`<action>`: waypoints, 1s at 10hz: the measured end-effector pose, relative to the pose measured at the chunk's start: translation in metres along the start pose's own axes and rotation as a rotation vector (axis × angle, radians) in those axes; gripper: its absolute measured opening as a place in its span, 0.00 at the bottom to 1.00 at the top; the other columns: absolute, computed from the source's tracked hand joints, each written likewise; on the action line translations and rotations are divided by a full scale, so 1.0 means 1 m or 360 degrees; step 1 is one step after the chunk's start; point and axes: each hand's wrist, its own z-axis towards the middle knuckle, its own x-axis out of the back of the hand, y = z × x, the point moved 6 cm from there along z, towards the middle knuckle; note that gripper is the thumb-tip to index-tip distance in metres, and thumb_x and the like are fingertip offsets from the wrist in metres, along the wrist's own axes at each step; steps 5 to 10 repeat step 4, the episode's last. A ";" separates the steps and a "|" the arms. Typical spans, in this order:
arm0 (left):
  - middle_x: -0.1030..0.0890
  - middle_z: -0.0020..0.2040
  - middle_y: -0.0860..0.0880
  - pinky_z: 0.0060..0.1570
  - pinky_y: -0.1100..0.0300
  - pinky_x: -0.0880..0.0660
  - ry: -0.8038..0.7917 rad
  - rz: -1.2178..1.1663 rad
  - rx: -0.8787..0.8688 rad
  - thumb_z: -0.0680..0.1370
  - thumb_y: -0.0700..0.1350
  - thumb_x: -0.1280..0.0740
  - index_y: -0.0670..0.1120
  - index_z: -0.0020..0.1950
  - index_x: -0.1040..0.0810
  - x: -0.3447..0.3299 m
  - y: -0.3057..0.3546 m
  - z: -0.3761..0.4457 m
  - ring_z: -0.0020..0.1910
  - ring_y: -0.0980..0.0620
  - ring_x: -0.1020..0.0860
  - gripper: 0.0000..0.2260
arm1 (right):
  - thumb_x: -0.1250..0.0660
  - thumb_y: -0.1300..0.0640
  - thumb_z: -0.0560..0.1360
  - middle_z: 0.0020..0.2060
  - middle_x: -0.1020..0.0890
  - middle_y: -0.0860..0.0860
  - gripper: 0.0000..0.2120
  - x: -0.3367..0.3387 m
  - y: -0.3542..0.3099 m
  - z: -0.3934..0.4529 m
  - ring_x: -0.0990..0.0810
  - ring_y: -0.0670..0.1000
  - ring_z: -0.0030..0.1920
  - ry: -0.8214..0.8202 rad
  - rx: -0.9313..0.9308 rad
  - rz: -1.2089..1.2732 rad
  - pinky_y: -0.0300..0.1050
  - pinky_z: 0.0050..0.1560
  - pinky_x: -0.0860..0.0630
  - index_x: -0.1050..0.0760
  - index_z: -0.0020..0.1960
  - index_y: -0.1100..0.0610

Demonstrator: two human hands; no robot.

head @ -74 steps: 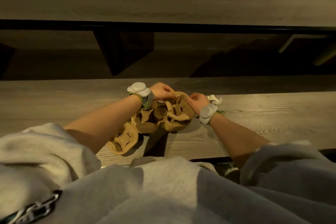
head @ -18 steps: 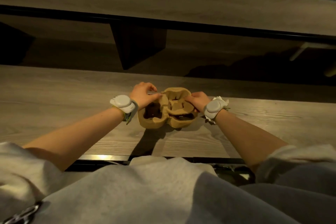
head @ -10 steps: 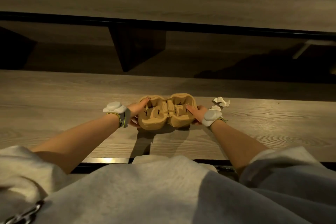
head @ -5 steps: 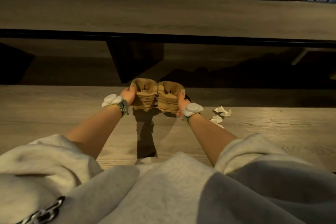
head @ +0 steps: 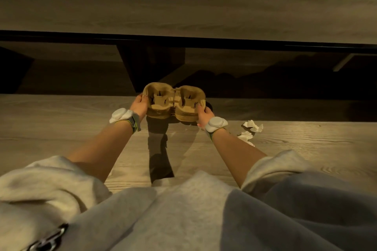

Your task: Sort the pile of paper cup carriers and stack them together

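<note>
Just below mid-frame I see my left hand point(head: 139, 105) and right hand point(head: 204, 115) each with a grip curled round one end of the nested stack of cup carriers point(head: 173, 102), lifted over the far edge of the surface point(head: 61, 128). My worry is that uneven squeezing could splay the layers, or that the stack could tip off that edge into the dark gap beyond.

Dim warm light, long shadow toward viewer, wide-angle bending at edges, soft focus
</note>
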 end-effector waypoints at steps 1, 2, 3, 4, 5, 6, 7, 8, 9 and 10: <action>0.27 0.69 0.44 0.68 0.44 0.32 -0.0022 -0.0018 -0.0008 0.77 0.58 0.45 0.54 0.72 0.35 0.000 -0.002 0.000 0.66 0.42 0.27 0.24 | 0.47 0.28 0.68 0.64 0.24 0.54 0.40 0.009 -0.031 -0.051 0.24 0.59 0.61 -0.0055 0.0042 0.0099 0.58 0.64 0.27 0.36 0.72 0.51; 0.28 0.70 0.46 0.69 0.44 0.33 -0.0022 -0.0049 0.0027 0.76 0.61 0.45 0.54 0.74 0.37 -0.002 0.000 -0.019 0.67 0.43 0.28 0.27 | 0.44 0.40 0.78 0.66 0.27 0.55 0.30 0.014 -0.041 -0.077 0.25 0.59 0.63 -0.0141 0.0026 0.0277 0.54 0.64 0.27 0.39 0.74 0.54; 0.28 0.69 0.45 0.68 0.43 0.33 0.0047 -0.0191 0.0036 0.77 0.64 0.49 0.51 0.73 0.35 -0.008 -0.009 -0.028 0.66 0.43 0.29 0.28 | 0.44 0.43 0.79 0.67 0.28 0.56 0.28 0.020 -0.032 -0.086 0.27 0.59 0.65 -0.0160 0.0006 0.0370 0.56 0.66 0.29 0.40 0.75 0.55; 0.28 0.64 0.49 0.67 0.42 0.33 0.0241 -0.0405 0.0168 0.77 0.66 0.53 0.49 0.72 0.33 -0.007 -0.036 -0.026 0.64 0.46 0.29 0.31 | 0.45 0.43 0.79 0.58 0.23 0.59 0.25 0.040 -0.022 -0.094 0.24 0.61 0.60 -0.0003 0.0040 0.0275 0.59 0.65 0.29 0.32 0.69 0.58; 0.28 0.64 0.49 0.67 0.42 0.33 0.0241 -0.0405 0.0168 0.77 0.66 0.53 0.49 0.72 0.33 -0.007 -0.036 -0.026 0.64 0.46 0.29 0.31 | 0.45 0.43 0.79 0.58 0.23 0.59 0.25 0.040 -0.022 -0.094 0.24 0.61 0.60 -0.0003 0.0040 0.0275 0.59 0.65 0.29 0.32 0.69 0.58; 0.28 0.64 0.49 0.67 0.42 0.33 0.0241 -0.0405 0.0168 0.77 0.66 0.53 0.49 0.72 0.33 -0.007 -0.036 -0.026 0.64 0.46 0.29 0.31 | 0.45 0.43 0.79 0.58 0.23 0.59 0.25 0.040 -0.022 -0.094 0.24 0.61 0.60 -0.0003 0.0040 0.0275 0.59 0.65 0.29 0.32 0.69 0.58; 0.28 0.64 0.49 0.67 0.42 0.33 0.0241 -0.0405 0.0168 0.77 0.66 0.53 0.49 0.72 0.33 -0.007 -0.036 -0.026 0.64 0.46 0.29 0.31 | 0.45 0.43 0.79 0.58 0.23 0.59 0.25 0.040 -0.022 -0.094 0.24 0.61 0.60 -0.0003 0.0040 0.0275 0.59 0.65 0.29 0.32 0.69 0.58; 0.28 0.64 0.49 0.67 0.42 0.33 0.0241 -0.0405 0.0168 0.77 0.66 0.53 0.49 0.72 0.33 -0.007 -0.036 -0.026 0.64 0.46 0.29 0.31 | 0.45 0.43 0.79 0.58 0.23 0.59 0.25 0.040 -0.022 -0.094 0.24 0.61 0.60 -0.0003 0.0040 0.0275 0.59 0.65 0.29 0.32 0.69 0.58; 0.28 0.64 0.49 0.67 0.42 0.33 0.0241 -0.0405 0.0168 0.77 0.66 0.53 0.49 0.72 0.33 -0.007 -0.036 -0.026 0.64 0.46 0.29 0.31 | 0.45 0.43 0.79 0.58 0.23 0.59 0.25 0.040 -0.022 -0.094 0.24 0.61 0.60 -0.0003 0.0040 0.0275 0.59 0.65 0.29 0.32 0.69 0.58; 0.28 0.64 0.49 0.67 0.42 0.33 0.0241 -0.0405 0.0168 0.77 0.66 0.53 0.49 0.72 0.33 -0.007 -0.036 -0.026 0.64 0.46 0.29 0.31 | 0.45 0.43 0.79 0.58 0.23 0.59 0.25 0.040 -0.022 -0.094 0.24 0.61 0.60 -0.0003 0.0040 0.0275 0.59 0.65 0.29 0.32 0.69 0.58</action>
